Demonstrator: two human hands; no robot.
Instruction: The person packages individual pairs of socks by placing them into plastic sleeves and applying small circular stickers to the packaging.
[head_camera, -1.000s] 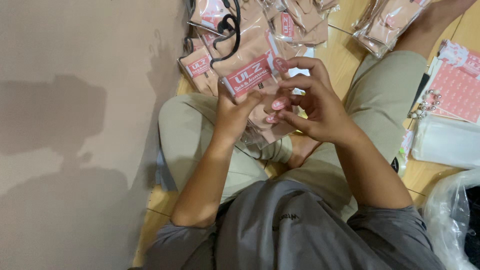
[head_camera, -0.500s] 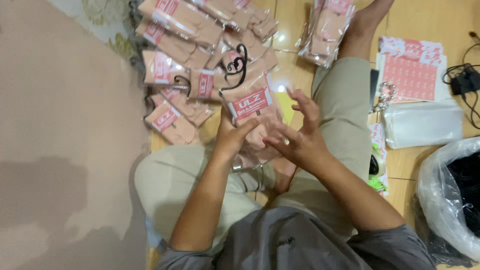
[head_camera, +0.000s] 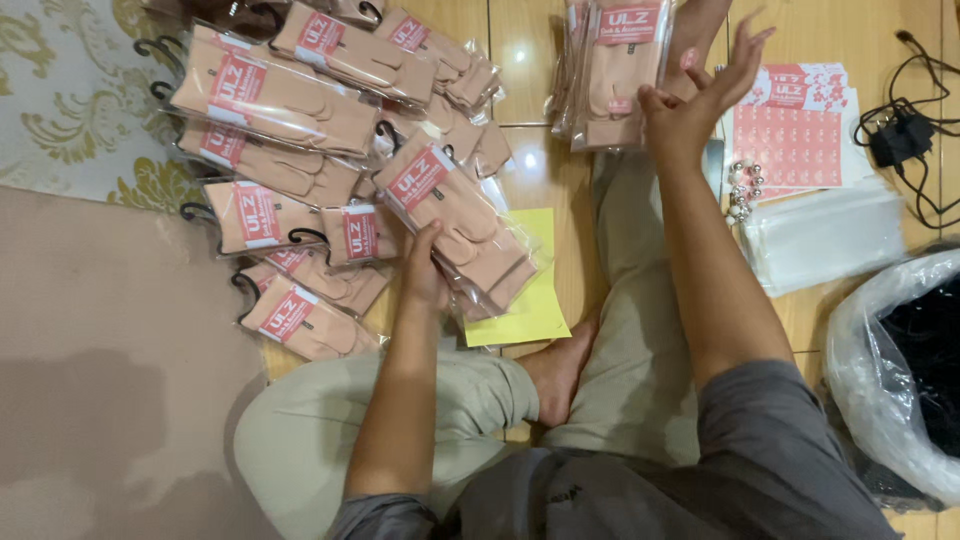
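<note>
Left hand (head_camera: 425, 265): I see it pinching a packaged sock pair (head_camera: 455, 205), resting atop the floor pile (head_camera: 290, 110).
Right hand (head_camera: 700, 95): fingers spread, empty, beside the second stack (head_camera: 615, 70).
Tip: I'd lay packets flat, hangers aligned.

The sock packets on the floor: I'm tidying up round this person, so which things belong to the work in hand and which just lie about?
In hand:
- sock packet under the left hand
- packet stack by the right hand
- packet pile
- sticker sheet
- clear bags

Lying about:
- charger and cable
- bead bracelet
- yellow paper
- lined bin
</note>
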